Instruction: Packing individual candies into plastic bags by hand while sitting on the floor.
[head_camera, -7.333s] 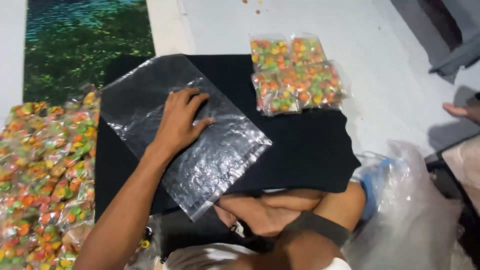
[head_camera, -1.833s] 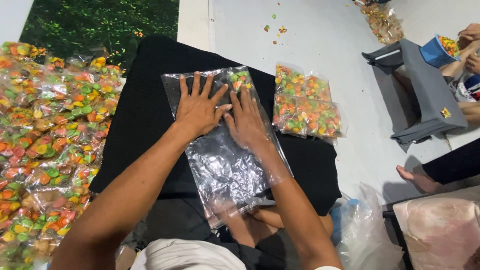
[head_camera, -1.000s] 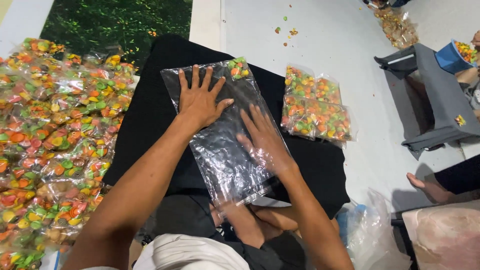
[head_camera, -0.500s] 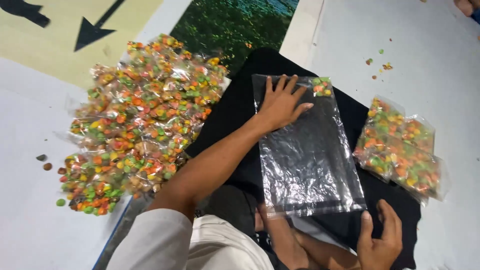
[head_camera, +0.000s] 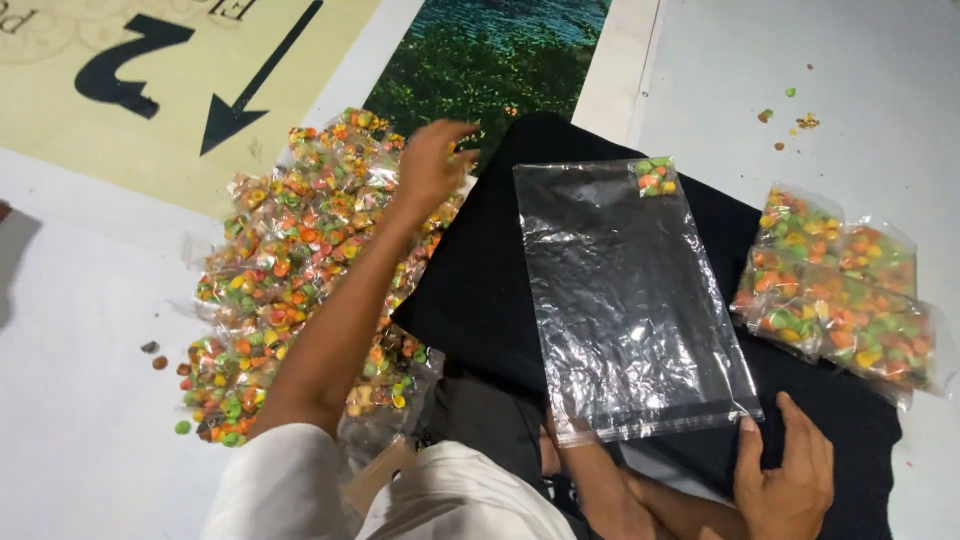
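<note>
Clear crinkled plastic bag (head_camera: 630, 300) is lying flat on a black cloth (head_camera: 480, 290), its long axis running away from the person, a small candy packet (head_camera: 655, 177) at its far end. Left hand (head_camera: 432, 165), fingers loosely curled, is hovering over colourful candy packets (head_camera: 290, 260); right hand (head_camera: 785, 475) is resting open beside the bag's near corner. White floor (head_camera: 860, 70) is surrounding everything.

Clear plastic bag (head_camera: 628, 300) lies flat on black cloth (head_camera: 480, 290), nearly empty.
</note>
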